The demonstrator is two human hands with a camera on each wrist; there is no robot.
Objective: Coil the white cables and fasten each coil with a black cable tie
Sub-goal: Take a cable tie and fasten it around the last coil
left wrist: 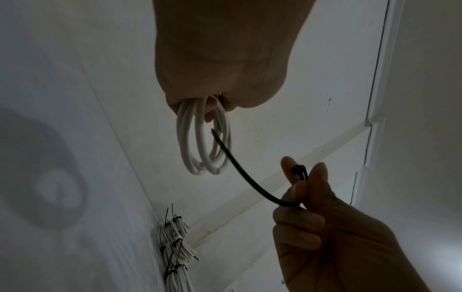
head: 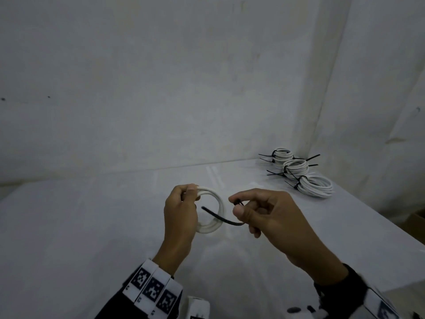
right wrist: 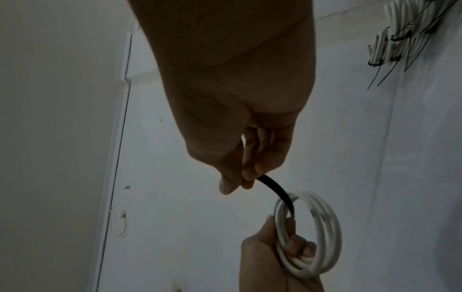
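Note:
My left hand grips a small coil of white cable above the table, its fingers curled round one side of the loops. My right hand pinches a black cable tie near its head, between thumb and forefinger. The tie curves leftward, and its free tip points into the opening of the coil. In the right wrist view the tie passes inside the loops close to my left thumb.
Three finished coils with black ties lie stacked at the table's back right corner, near the wall. The white table stretches out under my hands. A cardboard box corner shows past the right edge.

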